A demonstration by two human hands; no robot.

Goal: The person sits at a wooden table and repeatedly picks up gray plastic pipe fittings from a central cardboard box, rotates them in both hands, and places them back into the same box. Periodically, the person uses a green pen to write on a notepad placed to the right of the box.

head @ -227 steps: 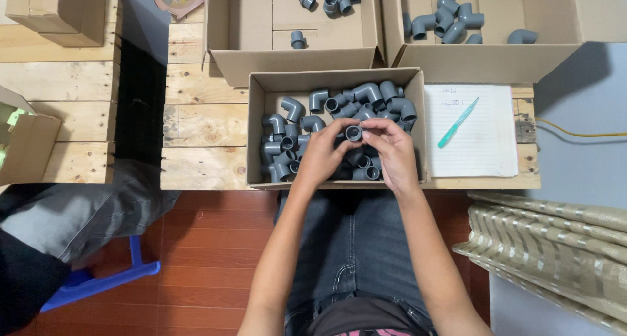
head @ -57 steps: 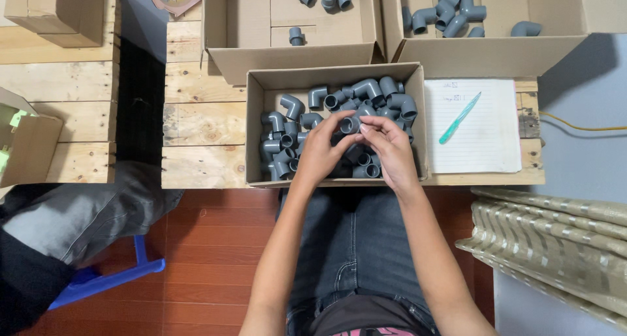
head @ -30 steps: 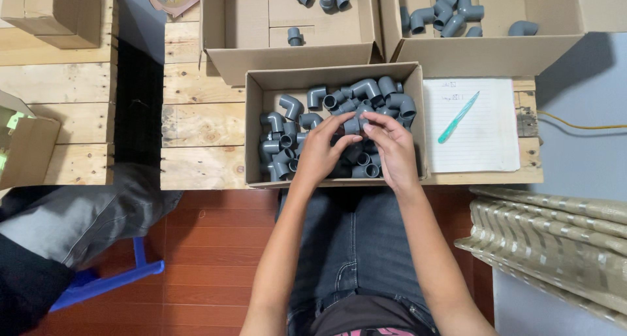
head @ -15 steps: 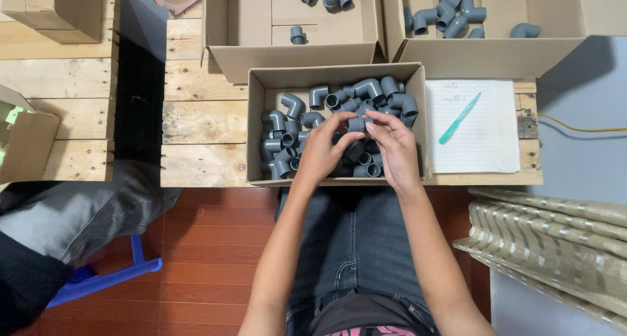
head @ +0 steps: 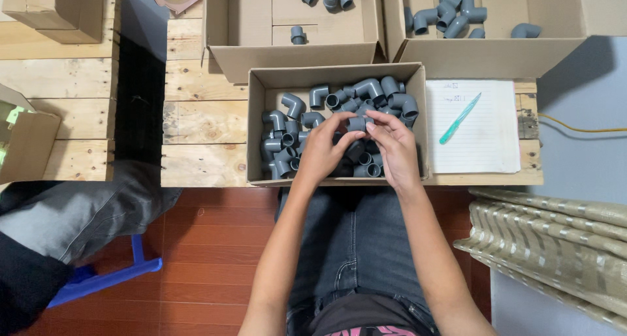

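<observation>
- Your left hand (head: 322,154) and right hand (head: 394,150) meet over the middle of the nearest cardboard box (head: 258,130), sharing one grey pipe elbow fitting (head: 356,123) between their fingertips.
- That fitting sits just above the heap of grey elbow fittings (head: 307,143) filling the box, so you are handling it right where the others lie.
- Your left hand is closed on the fitting from the left, thumb and forefinger curled up to its side, palm facing down over the heap.
- Your right hand pinches it from the right, fingers bent inward and the back of the hand turned towards the camera; neither hand is spread wide.
- Both forearms run up from your lap and converge, wrists resting near the box's front wall, which keeps the grip steady and close to your body.
- The box stands at the near edge of the wooden bench (head: 202,124), directly before your knees, so it is within easy reach.
- Two further open boxes lie beyond it: the left far box (head: 235,22) holds only a few loose fittings, the right far box (head: 555,16) a small cluster.
- A lined sheet of paper (head: 473,130) with a teal pen (head: 459,118) lies just right of the near box, beside your right hand.
- Another person's grey-trousered leg (head: 78,212) shows at the left, well apart from your hands.
</observation>
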